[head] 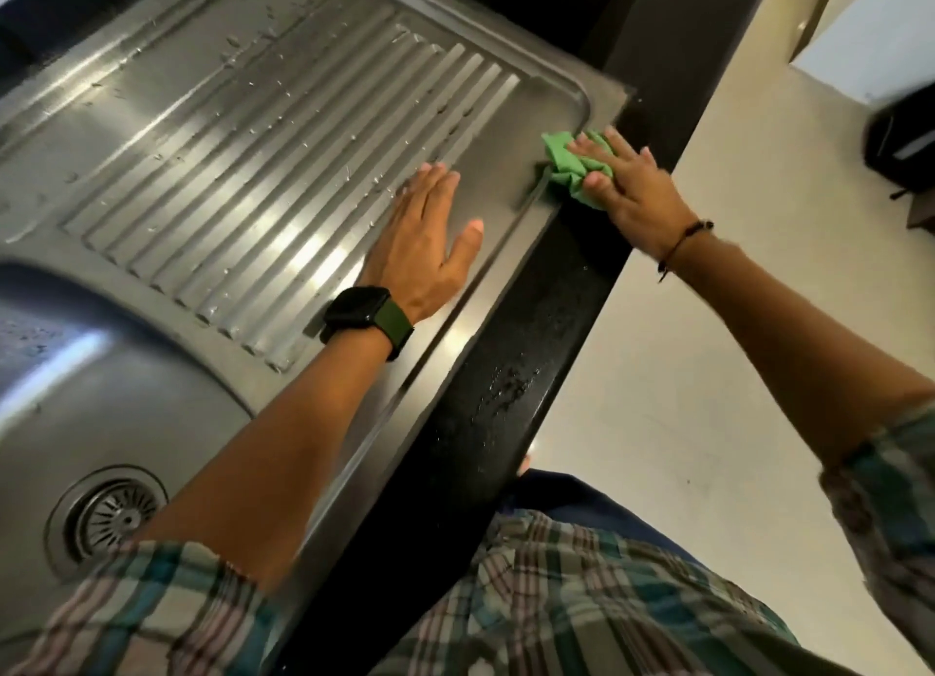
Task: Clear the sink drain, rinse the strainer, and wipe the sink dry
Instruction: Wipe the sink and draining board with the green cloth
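Your right hand (627, 184) presses the green cloth (569, 167) flat-fingered on the drainboard's (202, 118) front rim; your left hand (420, 240) rests open on the ridges, holding nothing. Droplets remain up there — wipe along the grooves, not across. The strainer (109, 516) sits in the drain — finish with the basin.

Black countertop (511, 361) with wet patches, steel sink drainboard (253, 134) set in; green cloth (571, 172) at drainboard's corner

Head view, steeply downward, close over sink (152, 397) and counter edge (531, 346)
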Available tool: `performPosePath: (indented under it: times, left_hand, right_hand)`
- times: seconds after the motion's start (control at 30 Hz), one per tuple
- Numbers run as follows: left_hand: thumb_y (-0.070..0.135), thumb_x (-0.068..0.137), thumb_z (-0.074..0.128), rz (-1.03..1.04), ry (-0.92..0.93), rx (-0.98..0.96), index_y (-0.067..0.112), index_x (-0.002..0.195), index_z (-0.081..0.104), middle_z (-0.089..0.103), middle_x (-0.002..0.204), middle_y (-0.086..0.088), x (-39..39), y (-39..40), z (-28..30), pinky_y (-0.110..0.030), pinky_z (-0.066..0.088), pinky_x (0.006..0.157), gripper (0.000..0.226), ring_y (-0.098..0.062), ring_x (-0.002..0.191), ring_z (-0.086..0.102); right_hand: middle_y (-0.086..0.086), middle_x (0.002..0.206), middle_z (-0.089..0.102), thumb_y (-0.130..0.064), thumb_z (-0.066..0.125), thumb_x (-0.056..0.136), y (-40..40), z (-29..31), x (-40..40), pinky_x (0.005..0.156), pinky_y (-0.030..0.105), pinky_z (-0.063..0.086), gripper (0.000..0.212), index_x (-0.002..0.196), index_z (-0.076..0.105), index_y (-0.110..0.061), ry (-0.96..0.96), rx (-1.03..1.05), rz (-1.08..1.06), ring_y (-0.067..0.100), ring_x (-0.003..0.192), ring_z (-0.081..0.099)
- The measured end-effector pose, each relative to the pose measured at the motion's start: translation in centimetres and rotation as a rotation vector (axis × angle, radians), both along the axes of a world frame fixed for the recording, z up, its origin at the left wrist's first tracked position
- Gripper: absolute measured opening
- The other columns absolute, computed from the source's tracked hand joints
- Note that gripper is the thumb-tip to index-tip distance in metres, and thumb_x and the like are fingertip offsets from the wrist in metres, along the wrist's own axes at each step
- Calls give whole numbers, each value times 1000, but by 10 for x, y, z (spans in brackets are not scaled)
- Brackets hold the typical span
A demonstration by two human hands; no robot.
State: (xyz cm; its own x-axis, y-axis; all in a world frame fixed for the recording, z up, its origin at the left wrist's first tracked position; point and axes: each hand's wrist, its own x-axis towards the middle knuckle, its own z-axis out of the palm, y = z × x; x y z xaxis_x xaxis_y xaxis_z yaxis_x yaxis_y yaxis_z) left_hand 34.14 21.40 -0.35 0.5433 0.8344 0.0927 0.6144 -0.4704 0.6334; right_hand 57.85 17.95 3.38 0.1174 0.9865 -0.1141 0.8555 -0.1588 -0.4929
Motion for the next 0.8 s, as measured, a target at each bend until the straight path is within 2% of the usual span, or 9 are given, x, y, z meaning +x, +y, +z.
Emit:
performPosePath:
  times: [0.1, 0.2, 0.3, 0.37, 0.43, 0.5, 0.57, 0.67, 0.8]
  left_hand:
    - [43, 88, 26, 9, -80, -40, 6, 144, 25, 23, 153, -13, -1, 2, 1, -31, 13, 114, 67, -22, 144, 14]
    - [41, 88, 29, -17, -146, -81, 6, 142, 29, 26, 153, -12, -3, 5, 2, -31, 17, 116, 65, -21, 144, 17]
    - [39, 87, 32, -50, -177, -100, 6, 141, 32, 27, 152, -12, -2, 4, 5, -30, 18, 116, 63, -20, 143, 20]
    - [38, 86, 33, -65, -185, -111, 7, 141, 32, 27, 152, -12, -3, 1, 7, -28, 16, 114, 63, -20, 143, 20]
    - [36, 86, 34, -88, -186, -106, 7, 140, 33, 28, 151, -12, -9, -4, 9, -29, 17, 115, 62, -20, 143, 20]
    - [36, 86, 35, -125, -159, -108, 8, 140, 33, 29, 151, -12, -14, -9, 10, -31, 19, 115, 61, -20, 143, 21]
    - [36, 85, 35, -145, -158, -182, 8, 139, 36, 34, 149, -11, -22, -14, 15, -28, 23, 113, 61, -19, 141, 26]
    - [37, 82, 35, -153, -234, -369, 5, 132, 47, 48, 138, -11, -37, -24, 26, -25, 33, 107, 60, -20, 129, 44]
    - [33, 84, 35, -177, -303, -477, 0, 126, 50, 54, 129, -14, -54, -39, 27, -33, 37, 107, 55, -23, 122, 49]
  right_hand:
    - [4, 154, 22, -24, 36, 98, -58, -4, -53, 115, 46, -1, 43, 140, 33, -20, 15, 16, 25, 23, 146, 6]
    - [1, 154, 23, -36, 32, 91, -114, -4, -124, 115, 43, -4, 50, 140, 32, -25, -12, -3, 168, 24, 146, 5]
    - [-3, 153, 27, -45, 25, 95, -163, -6, -195, 117, 47, 0, 50, 141, 31, -29, -103, 32, 532, 27, 145, 7]
    - [-3, 152, 29, -45, 32, 94, -182, -9, -218, 118, 50, 6, 51, 141, 32, -29, -167, 54, 794, 28, 145, 9]
    - [-3, 151, 31, -41, 40, 94, -181, -9, -213, 118, 50, 9, 48, 140, 36, -28, -164, 73, 926, 27, 145, 12]
    - [-1, 149, 36, -40, 39, 93, -168, -6, -198, 116, 53, 15, 46, 137, 40, -27, -216, 123, 993, 29, 142, 21]
    - [4, 146, 40, -44, 31, 93, -150, -5, -176, 113, 58, 17, 48, 135, 43, -23, -222, 133, 935, 32, 139, 27]
    - [9, 149, 33, -55, 15, 92, -106, -5, -122, 114, 59, 10, 60, 137, 38, -22, -201, 74, 580, 31, 142, 20]
    - [7, 153, 27, -32, 34, 93, -76, -7, -97, 115, 51, 2, 49, 141, 33, -23, -164, 55, 166, 27, 145, 11]
